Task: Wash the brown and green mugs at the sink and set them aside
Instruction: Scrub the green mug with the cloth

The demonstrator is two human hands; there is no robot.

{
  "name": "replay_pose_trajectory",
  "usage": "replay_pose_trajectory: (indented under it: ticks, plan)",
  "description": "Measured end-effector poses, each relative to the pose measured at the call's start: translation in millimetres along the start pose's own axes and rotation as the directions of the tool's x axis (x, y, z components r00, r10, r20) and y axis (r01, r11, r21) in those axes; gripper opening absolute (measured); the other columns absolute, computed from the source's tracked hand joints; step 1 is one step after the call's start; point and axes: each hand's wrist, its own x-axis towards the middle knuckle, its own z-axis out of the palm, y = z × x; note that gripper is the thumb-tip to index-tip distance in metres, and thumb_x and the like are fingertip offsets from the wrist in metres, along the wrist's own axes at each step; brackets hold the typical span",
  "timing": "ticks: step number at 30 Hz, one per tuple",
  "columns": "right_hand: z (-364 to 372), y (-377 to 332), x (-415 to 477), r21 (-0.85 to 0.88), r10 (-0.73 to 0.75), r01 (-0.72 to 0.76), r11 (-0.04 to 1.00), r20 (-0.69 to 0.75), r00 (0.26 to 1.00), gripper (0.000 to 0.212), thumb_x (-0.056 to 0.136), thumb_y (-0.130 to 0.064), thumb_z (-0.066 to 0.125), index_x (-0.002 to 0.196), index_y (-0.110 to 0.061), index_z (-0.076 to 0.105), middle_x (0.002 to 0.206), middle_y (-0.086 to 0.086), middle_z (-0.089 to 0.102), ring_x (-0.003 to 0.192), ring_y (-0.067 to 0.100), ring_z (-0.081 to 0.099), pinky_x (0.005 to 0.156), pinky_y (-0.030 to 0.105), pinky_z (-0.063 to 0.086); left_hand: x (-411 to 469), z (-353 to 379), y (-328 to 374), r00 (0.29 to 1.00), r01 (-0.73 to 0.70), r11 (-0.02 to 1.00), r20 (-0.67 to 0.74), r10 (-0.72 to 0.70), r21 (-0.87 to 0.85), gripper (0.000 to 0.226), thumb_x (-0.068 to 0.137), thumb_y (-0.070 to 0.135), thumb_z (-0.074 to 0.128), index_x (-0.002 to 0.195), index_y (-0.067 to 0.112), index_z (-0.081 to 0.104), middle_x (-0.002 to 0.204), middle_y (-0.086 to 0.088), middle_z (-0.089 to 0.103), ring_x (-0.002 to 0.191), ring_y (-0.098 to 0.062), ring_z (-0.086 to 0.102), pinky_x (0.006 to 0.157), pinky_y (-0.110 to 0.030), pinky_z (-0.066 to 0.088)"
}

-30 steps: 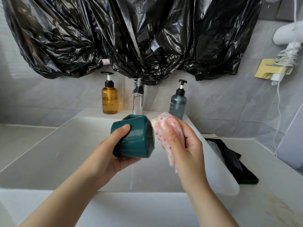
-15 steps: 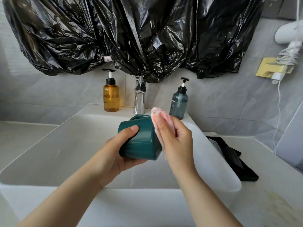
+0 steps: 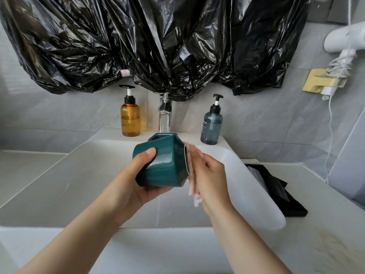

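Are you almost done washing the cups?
Not yet. Nothing looks finished: no washed mug sits on the counter. Right now the left hand holds the green mug on its side over the sink, and the right hand presses a pink cloth against one end. The brown mug isn't in view, so that is left.

Behind the sink [image 3: 59,175] stand two pump bottles, one amber [image 3: 130,117] left of the tap [image 3: 165,115] and one blue-grey [image 3: 211,125] right of it. One green mug [image 3: 166,165], one cloth [image 3: 192,175] and two hands are above the sink.
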Motion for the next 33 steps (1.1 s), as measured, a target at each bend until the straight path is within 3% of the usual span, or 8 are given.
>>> replay_pose_trajectory:
  ticks: [9, 11, 13, 16, 19, 23, 29, 33]
  plan:
    - [2.2, -1.5, -12.7, -0.046, -0.052, 0.054, 0.998, 0.035, 0.998, 0.051, 0.1, -0.031, 0.048, 0.055, -0.009, 0.039, 0.046, 0.014, 0.05, 0.027, 0.01, 0.035, 0.036, 0.018, 0.029, 2.6, 2.1, -1.6, 0.99, -0.124, 0.991, -0.077, 0.121, -0.039, 0.04, 0.081, 0.031, 0.065, 0.117, 0.015, 0.063, 0.114, -0.011, 0.073, 0.107, -0.027, 0.07, 0.089, -0.044, 0.058]
    - [2.1, -0.6, -15.2, -0.07, -0.072, 0.076, 0.995, 0.056, 0.996, 0.05, 0.099, -0.031, 0.049, 0.055, -0.008, 0.041, 0.043, 0.005, 0.047, 0.029, 0.011, 0.037, 0.037, 0.019, 0.029, 4.8, -0.4, -1.6, 0.981, -0.145, 0.989, -0.137, 0.139, -0.04, 0.044, 0.08, 0.029, 0.073, 0.12, 0.014, 0.062, 0.117, -0.013, 0.072, 0.109, -0.029, 0.069, 0.092, -0.046, 0.056]
    - [1.4, -1.2, -18.6, -0.076, -0.108, 0.115, 0.99, 0.095, 0.99, 0.046, 0.097, -0.03, 0.051, 0.057, -0.008, 0.052, 0.046, -0.001, 0.055, 0.037, 0.012, 0.048, 0.04, 0.018, 0.032, 6.5, -2.6, -1.0, 0.967, -0.167, 0.985, -0.199, 0.156, -0.038, 0.05, 0.078, 0.03, 0.075, 0.122, 0.011, 0.059, 0.118, -0.013, 0.071, 0.107, -0.029, 0.07, 0.095, -0.047, 0.055]
    - [-3.6, -7.4, -23.4, 0.054, -0.159, 0.154, 0.987, 0.102, 0.982, 0.033, 0.096, -0.025, 0.058, 0.071, -0.007, 0.068, 0.06, 0.008, 0.068, 0.057, 0.014, 0.067, 0.05, 0.017, 0.047, 7.6, -4.5, -0.7, 0.959, -0.157, 0.987, -0.242, 0.145, -0.03, 0.044, 0.078, 0.03, 0.071, 0.117, 0.011, 0.06, 0.112, -0.011, 0.074, 0.103, -0.028, 0.072, 0.097, -0.047, 0.053]
    - [-8.6, -8.1, -17.8, 0.08, -0.161, 0.163, 0.983, -0.025, 0.987, 0.019, 0.092, -0.028, 0.064, 0.086, -0.01, 0.066, 0.066, 0.007, 0.07, 0.058, 0.012, 0.068, 0.052, 0.014, 0.047, 6.3, -3.2, -1.6, 0.968, -0.131, 0.991, -0.217, 0.125, -0.012, 0.028, 0.086, 0.027, 0.067, 0.109, 0.012, 0.063, 0.101, -0.007, 0.077, 0.1, -0.027, 0.073, 0.091, -0.044, 0.055]
    - [2.6, -10.7, -9.9, -0.015, -0.294, 0.294, 0.956, -0.055, 0.954, 0.011, 0.094, -0.032, 0.062, 0.099, -0.023, 0.06, 0.079, -0.002, 0.071, 0.071, 0.011, 0.069, 0.062, 0.025, 0.054, 4.9, 0.5, -2.3, 0.977, -0.118, 0.992, -0.173, 0.125, 0.052, 0.043, 0.078, 0.031, 0.068, 0.114, 0.009, 0.063, 0.108, -0.011, 0.075, 0.1, -0.024, 0.073, 0.086, -0.041, 0.059]
    - [14.1, -2.2, -20.2, -0.103, -0.427, 0.438, 0.893, 0.117, 0.897, 0.02, 0.096, -0.036, 0.058, 0.084, -0.02, 0.056, 0.069, -0.008, 0.061, 0.068, 0.01, 0.06, 0.064, 0.026, 0.05, 3.6, -1.4, 0.7, 0.982, -0.106, 0.994, -0.159, 0.103, -0.01, 0.042, 0.082, 0.032, 0.065, 0.116, 0.008, 0.063, 0.11, -0.012, 0.075, 0.102, -0.024, 0.072, 0.089, -0.041, 0.059]
    - [1.6, 5.5, -18.1, -0.19, -0.307, 0.344, 0.92, 0.198, 0.931, 0.025, 0.098, -0.033, 0.054, 0.08, -0.016, 0.052, 0.067, -0.006, 0.061, 0.069, 0.007, 0.062, 0.062, 0.018, 0.047, 3.1, -0.5, 2.4, 0.984, -0.1, 0.991, -0.155, 0.086, -0.09, 0.049, 0.078, 0.036, 0.066, 0.122, 0.014, 0.06, 0.114, -0.013, 0.073, 0.104, -0.028, 0.071, 0.093, -0.046, 0.056]
